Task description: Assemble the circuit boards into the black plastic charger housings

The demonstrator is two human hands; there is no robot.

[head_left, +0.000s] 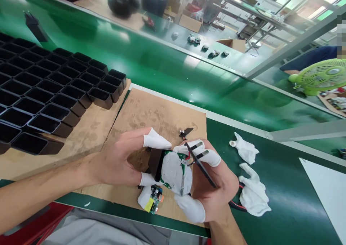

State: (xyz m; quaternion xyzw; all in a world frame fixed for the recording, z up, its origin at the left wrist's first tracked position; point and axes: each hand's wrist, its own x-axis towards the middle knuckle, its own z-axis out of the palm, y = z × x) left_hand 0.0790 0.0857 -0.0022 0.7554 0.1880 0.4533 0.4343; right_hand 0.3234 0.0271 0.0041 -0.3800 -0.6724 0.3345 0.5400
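Two hands meet over the cardboard (159, 110) in the head view. The left hand (116, 160) is clamped on a black case (155, 163), thumb and fingers on opposite sides. The right hand (218, 180) grips a white-coated circuit board (173, 169) at the case's mouth, with a black pronged plate (201, 165) by its fingers. Both hands wear white finger covers.

The coating covers much of the board's visible face. Most of the board shows outside the case, and the plate is apart from the case's mouth, so this unit looks only partly assembled; how deep the board's far edge sits is hidden.

Near the front edge of the cardboard lies another board (153, 201) with a yellow patch, outside any case. Many open black cases (102, 101) stand in rows to the left. White crumpled pieces (254, 192) lie on the green surface (286, 191) to the right.
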